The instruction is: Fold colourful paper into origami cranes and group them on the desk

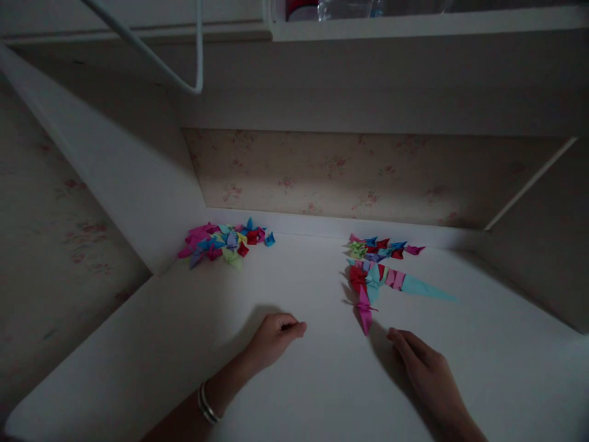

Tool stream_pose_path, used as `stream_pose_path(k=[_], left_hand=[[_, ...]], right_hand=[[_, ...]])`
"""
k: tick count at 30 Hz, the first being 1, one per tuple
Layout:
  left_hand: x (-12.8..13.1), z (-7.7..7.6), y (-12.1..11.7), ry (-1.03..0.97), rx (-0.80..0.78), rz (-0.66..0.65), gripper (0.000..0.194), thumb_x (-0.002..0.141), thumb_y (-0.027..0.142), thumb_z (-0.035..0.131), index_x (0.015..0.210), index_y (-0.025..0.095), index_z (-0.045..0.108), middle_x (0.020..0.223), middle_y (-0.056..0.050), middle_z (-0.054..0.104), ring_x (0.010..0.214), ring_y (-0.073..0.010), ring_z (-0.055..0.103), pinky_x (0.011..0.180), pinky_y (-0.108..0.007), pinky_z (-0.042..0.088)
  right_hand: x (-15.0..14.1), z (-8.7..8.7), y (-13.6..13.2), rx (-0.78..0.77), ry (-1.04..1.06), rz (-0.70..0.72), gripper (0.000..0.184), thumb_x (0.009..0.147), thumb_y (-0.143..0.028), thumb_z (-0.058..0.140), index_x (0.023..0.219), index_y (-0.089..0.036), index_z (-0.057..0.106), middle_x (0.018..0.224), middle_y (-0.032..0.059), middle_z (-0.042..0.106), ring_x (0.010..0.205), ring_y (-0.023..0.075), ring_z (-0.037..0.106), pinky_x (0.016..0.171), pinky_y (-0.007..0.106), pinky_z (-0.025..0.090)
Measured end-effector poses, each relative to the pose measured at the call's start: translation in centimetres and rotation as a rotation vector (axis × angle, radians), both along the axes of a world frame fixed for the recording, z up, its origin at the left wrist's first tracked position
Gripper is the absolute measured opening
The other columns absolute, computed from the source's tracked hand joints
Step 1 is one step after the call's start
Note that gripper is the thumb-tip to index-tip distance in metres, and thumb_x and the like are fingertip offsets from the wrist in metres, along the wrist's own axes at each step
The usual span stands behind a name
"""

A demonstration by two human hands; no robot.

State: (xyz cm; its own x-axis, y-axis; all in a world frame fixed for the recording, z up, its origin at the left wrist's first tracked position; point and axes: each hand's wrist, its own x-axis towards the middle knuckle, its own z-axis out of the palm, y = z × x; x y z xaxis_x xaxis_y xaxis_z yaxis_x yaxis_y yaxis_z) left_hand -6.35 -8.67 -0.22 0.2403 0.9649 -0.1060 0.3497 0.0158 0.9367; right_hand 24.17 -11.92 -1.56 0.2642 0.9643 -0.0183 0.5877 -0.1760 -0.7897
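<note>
My left hand (273, 341) is closed in a loose fist above the white desk (322, 380), thumb against the curled fingers, and nothing shows in it. My right hand (421, 362) is closed too, fingertips together, just right of a magenta origami piece (365, 313); a small gap separates them, and no object is visible between the fingers. Beyond the magenta piece lie a red origami piece (358, 279) and a light-blue one (373, 285). A banded row of folded paper with a long light-blue point (426, 287) stretches right from them.
A loose heap of colourful origami (225, 242) lies at the desk's back left. At the back right is another cluster of folded pieces (384, 248). A shelf (414, 24) overhangs the desk, with a bent white rod (199, 55) hanging at upper left. Side panels (105, 159) flank the desk.
</note>
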Motion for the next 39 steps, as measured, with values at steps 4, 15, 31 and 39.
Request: stream_pose_path(k=[4,15,31,39], left_hand=[[-0.2,-0.2,0.2,-0.017,-0.031,-0.010,0.033,0.077,0.042,0.058,0.066,0.014,0.068,0.052,0.005,0.048,0.053,-0.0104,0.039,0.052,-0.023,0.027],[-0.4,-1.1,0.2,-0.158,-0.010,0.003,0.030,0.077,0.040,0.056,0.063,0.014,0.064,0.052,0.006,0.043,0.054,-0.0104,0.038,0.053,-0.022,0.028],[-1.1,-1.4,1.3,-0.165,-0.118,0.059,0.030,0.076,0.041,0.058,0.061,0.015,0.063,0.051,0.005,0.045,0.051,-0.0107,0.040,0.050,-0.023,0.028],[-1.3,-1.9,1.7,-0.279,-0.145,-0.019,0.024,0.077,0.034,0.058,0.070,0.014,0.069,0.069,-0.003,0.067,0.067,-0.0170,0.056,0.063,-0.026,0.039]], right_hand=[[0.1,0.3,0.1,0.001,-0.039,-0.042,0.049,0.077,-0.062,0.049,0.085,-0.020,0.072,0.064,0.0039,0.066,0.059,0.0201,0.059,0.055,0.027,0.044],[-10.9,4.1,-0.2,0.112,-0.058,0.508,0.044,0.090,-0.047,0.044,0.060,-0.020,0.061,0.058,-0.0007,0.058,0.054,0.0143,0.053,0.056,0.024,0.039],[-28.1,2.9,25.2,0.114,-0.551,0.722,0.031,0.090,-0.029,0.058,0.118,-0.015,0.057,0.126,0.0102,0.056,0.107,0.0229,0.058,0.091,0.042,0.048],[-30.0,1.8,25.6,0.085,-0.648,0.575,0.032,0.092,-0.033,0.057,0.120,-0.017,0.055,0.121,0.0084,0.057,0.101,0.0211,0.060,0.085,0.042,0.052]])
